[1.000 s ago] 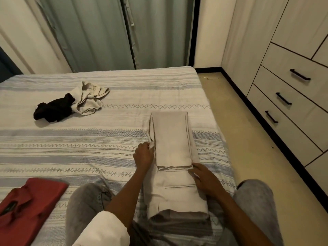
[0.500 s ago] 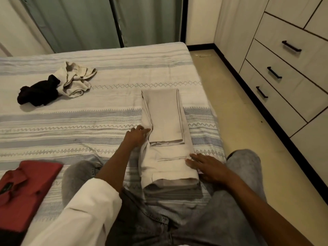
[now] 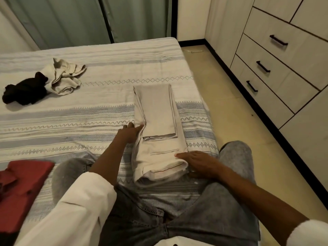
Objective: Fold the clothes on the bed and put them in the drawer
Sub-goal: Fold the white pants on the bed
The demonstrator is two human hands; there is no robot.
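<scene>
Head view: beige trousers (image 3: 159,139) lie half-folded near the bed's (image 3: 106,55) right edge.
Left hand (image 3: 130,133): fingers straight, steadying the left fold.
Right hand (image 3: 197,161): flat, pressing the waistband square.
Drawers (image 3: 276,71): closed.

Dim warm light, soft focus, wide-angle edge bending

Grey-green curtains (image 3: 71,20) hang across the upper left of the frame beside a cream wall (image 3: 190,16). A tan floor (image 3: 221,96) runs down the right, edged by a black skirting (image 3: 276,132).
</scene>
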